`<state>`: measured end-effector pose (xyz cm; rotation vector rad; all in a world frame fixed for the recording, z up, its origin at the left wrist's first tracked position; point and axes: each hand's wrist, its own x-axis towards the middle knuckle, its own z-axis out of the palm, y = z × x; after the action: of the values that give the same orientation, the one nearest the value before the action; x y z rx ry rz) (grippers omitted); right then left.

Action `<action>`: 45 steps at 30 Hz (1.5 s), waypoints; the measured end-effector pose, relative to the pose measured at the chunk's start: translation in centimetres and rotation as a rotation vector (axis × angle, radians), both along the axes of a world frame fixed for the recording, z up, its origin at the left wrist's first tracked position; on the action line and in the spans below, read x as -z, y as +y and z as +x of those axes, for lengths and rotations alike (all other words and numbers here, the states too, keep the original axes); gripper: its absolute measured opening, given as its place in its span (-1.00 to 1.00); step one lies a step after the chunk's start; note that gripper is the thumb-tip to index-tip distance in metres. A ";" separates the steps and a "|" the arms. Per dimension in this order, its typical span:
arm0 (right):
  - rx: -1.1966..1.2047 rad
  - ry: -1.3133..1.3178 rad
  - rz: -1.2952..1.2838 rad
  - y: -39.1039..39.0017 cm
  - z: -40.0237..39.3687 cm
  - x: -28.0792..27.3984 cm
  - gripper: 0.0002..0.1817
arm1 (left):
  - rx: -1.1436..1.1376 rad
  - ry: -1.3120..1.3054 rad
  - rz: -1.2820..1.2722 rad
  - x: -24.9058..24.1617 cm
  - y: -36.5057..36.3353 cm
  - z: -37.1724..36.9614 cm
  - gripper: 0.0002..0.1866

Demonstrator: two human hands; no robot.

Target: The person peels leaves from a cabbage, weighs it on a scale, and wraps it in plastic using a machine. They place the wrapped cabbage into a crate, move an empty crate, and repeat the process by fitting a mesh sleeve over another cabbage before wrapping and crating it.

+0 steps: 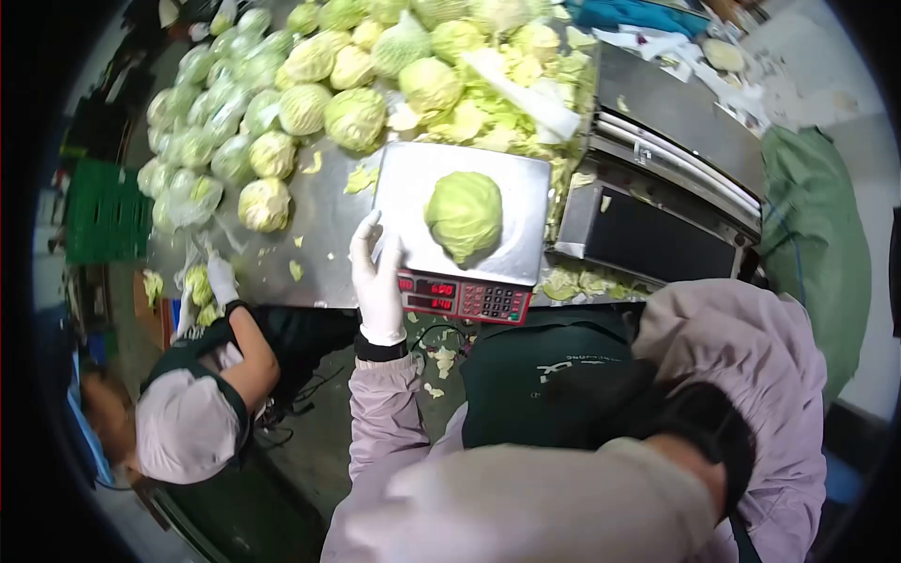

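Note:
My left hand (377, 286), in a white glove with a black cuff, is beside the left edge of a weighing scale (394, 183). Its fingers are stretched up and apart, holding nothing. One pale green cabbage (465, 216) sits alone on the metal pan. Red digits glow on the scale's display (434, 294), left of the keypad (491, 300). My right sleeve (741, 347) shows at the right, bent close to the body; the right hand itself is out of sight. A blurred beige shape and dark parts cover the lower middle.
Unwrapped cabbages (355, 119) and loose leaves lie behind the scale, with bagged cabbages (192, 145) to the left. A wrapping machine (657, 220) stands at right, beside a green sack (817, 244). At lower left, a co-worker's gloved hand (222, 280) touches a cabbage. A green crate (99, 211) stands beyond.

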<state>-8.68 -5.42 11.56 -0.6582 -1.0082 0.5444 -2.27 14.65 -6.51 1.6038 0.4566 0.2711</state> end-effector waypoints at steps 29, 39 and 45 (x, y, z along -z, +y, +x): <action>0.931 0.380 -0.969 -41.1 32.4 11.9 -0.23 | 0.869 -0.333 0.428 -6.1 -40.5 30.0 0.13; 0.858 0.558 -1.121 -46.5 30.0 16.8 -0.35 | 1.229 -0.131 0.244 -0.1 -41.9 31.1 0.10; 1.054 -0.267 -1.300 -49.0 26.8 13.6 -0.62 | 1.194 -0.249 0.774 -1.9 -33.4 28.9 -0.30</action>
<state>18.10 -54.40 -2.08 -2.2782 -0.2898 0.0813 26.62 -18.71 -4.60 2.2556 -0.9249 -0.3142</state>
